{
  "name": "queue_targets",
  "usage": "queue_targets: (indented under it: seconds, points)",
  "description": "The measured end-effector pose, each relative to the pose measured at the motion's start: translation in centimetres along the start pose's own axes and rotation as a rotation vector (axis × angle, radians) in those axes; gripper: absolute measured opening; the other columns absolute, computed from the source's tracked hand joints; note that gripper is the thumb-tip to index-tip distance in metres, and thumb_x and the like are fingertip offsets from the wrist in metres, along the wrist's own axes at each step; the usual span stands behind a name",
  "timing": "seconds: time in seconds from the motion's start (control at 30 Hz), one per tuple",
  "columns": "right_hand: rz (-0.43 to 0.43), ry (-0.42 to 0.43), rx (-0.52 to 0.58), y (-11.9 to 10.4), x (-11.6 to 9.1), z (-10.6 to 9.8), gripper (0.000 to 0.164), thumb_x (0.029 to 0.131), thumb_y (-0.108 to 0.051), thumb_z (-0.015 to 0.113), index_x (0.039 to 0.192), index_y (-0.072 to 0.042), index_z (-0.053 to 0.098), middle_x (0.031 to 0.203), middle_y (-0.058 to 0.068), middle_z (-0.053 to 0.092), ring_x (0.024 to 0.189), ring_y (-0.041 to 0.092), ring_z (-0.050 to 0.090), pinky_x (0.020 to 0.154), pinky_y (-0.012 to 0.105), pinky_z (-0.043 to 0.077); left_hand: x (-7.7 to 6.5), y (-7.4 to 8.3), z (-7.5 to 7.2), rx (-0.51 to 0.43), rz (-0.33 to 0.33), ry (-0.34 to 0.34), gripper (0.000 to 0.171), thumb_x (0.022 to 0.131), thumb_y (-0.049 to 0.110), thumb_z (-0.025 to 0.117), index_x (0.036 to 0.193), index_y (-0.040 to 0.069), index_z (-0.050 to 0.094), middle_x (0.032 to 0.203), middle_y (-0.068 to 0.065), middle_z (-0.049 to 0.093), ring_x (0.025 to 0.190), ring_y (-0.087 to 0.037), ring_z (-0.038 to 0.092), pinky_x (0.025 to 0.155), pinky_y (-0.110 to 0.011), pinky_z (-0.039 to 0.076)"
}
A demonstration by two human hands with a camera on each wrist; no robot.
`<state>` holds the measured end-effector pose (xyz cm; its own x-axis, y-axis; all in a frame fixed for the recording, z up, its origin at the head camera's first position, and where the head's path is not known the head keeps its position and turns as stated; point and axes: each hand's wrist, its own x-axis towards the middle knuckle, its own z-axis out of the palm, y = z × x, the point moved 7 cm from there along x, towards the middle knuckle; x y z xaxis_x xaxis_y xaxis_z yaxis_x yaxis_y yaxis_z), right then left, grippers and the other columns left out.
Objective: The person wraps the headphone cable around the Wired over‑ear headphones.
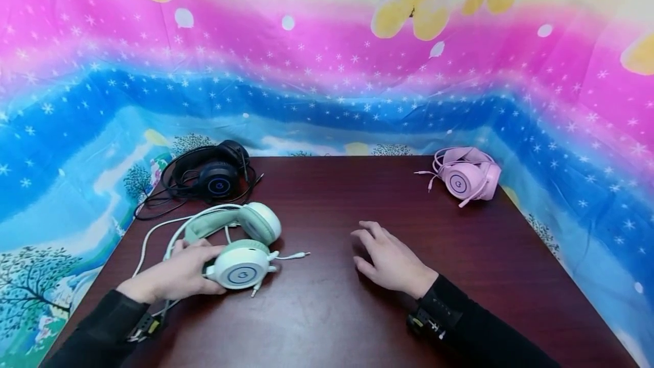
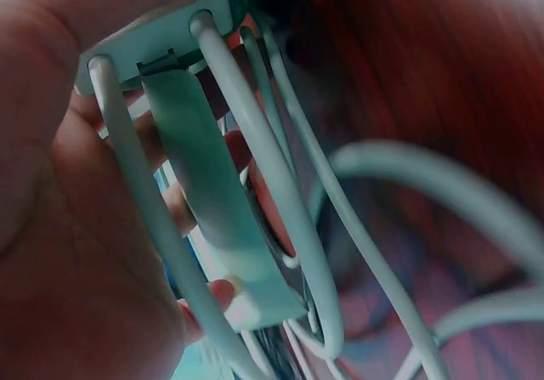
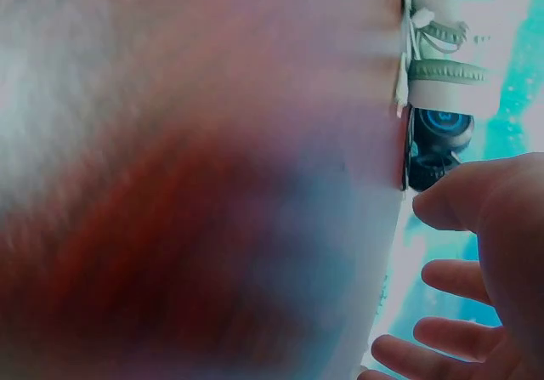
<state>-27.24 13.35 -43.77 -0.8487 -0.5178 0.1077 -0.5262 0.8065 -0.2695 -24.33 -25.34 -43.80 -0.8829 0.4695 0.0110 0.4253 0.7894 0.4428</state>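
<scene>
A white and green headset point(image 1: 240, 268) is at the left front of the table, its ear cups toward the middle. My left hand point(image 1: 179, 271) grips it by the headband end beside the nearer cup. In the left wrist view the thumb and fingers wrap around the white band tubes point(image 2: 255, 133) and the green padded strip point(image 2: 200, 167). My right hand point(image 1: 390, 260) hovers low over the middle right of the table, fingers loosely spread and holding nothing. The right wrist view also shows its separated fingers point(image 3: 459, 282).
A black headset point(image 1: 217, 180) with a coiled cable lies at the back left, behind the white and green one. At the back right corner sits a pink headset point(image 1: 465, 178), its cable wound around it. A patterned cloth point(image 1: 327, 72) hangs around the brown table point(image 1: 317, 203).
</scene>
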Motion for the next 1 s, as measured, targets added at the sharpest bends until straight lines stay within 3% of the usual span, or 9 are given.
queue_targets:
  seconds: [0.2,0.37,0.53,0.67,0.83,0.9,1.0]
  points:
    - [0.031,0.029,-0.005,1.9,-0.3,-1.0,0.051,0.105,-0.029,0.075,0.149,-0.009,0.061,0.160,0.021,0.053,0.141,0.038,0.063,0.111,0.053,0.058,4.0,5.5,2.8,0.001,0.157,0.068,0.063,0.075,0.040,0.098,0.131,0.023,0.073,0.107,0.015,0.076,0.098,-0.011,0.063,0.086,-0.041,0.026]
    - [0.061,0.048,-0.015,3.9,-0.5,-1.6,0.049,0.104,-0.028,0.075,0.147,-0.007,0.062,0.155,0.022,0.057,0.139,0.038,0.063,0.112,0.054,0.057,7.6,9.7,4.8,0.005,0.155,0.034,0.055,0.081,0.039,0.095,0.127,0.021,0.072,0.109,0.011,0.079,0.104,-0.018,0.070,0.089,-0.043,0.033]
    - [0.112,0.052,-0.005,5.5,-0.8,-2.1,0.049,0.104,-0.027,0.074,0.146,-0.005,0.063,0.151,0.022,0.058,0.136,0.037,0.064,0.111,0.055,0.057,10.7,12.8,6.2,-0.008,0.177,0.029,0.052,0.081,0.036,0.095,0.122,0.018,0.069,0.105,0.007,0.079,0.102,-0.021,0.071,0.088,-0.047,0.034]
    - [0.159,0.047,-0.011,6.6,-1.2,-2.3,0.050,0.104,-0.027,0.074,0.147,-0.004,0.062,0.151,0.022,0.058,0.135,0.037,0.064,0.110,0.055,0.058,12.8,14.4,7.4,-0.017,0.161,0.007,0.052,0.082,0.035,0.094,0.123,0.016,0.069,0.103,0.004,0.079,0.102,-0.023,0.071,0.090,-0.047,0.033]
    - [0.177,0.041,-0.019,7.4,-1.6,-2.3,0.049,0.104,-0.025,0.074,0.146,-0.005,0.062,0.150,0.021,0.059,0.135,0.036,0.064,0.111,0.055,0.057,14.3,15.0,8.4,0.021,0.138,0.008,0.053,0.081,0.040,0.095,0.120,0.016,0.068,0.102,0.003,0.077,0.104,-0.022,0.071,0.089,-0.046,0.033]
    - [0.179,0.040,-0.012,7.6,-1.7,-2.3,0.048,0.104,-0.025,0.074,0.146,-0.005,0.062,0.150,0.021,0.059,0.135,0.036,0.064,0.112,0.056,0.057,14.3,15.0,8.2,-0.004,0.134,-0.017,0.059,0.079,0.045,0.096,0.122,0.013,0.069,0.109,0.000,0.077,0.112,-0.025,0.070,0.092,-0.048,0.035]
    - [0.181,0.042,0.000,7.7,-1.9,-2.4,0.048,0.104,-0.025,0.074,0.146,-0.006,0.063,0.151,0.021,0.059,0.135,0.036,0.064,0.112,0.056,0.057,13.9,14.5,6.8,-0.120,0.141,-0.053,0.068,0.083,0.049,0.094,0.132,0.010,0.071,0.126,-0.005,0.075,0.124,-0.027,0.066,0.104,-0.052,0.041]
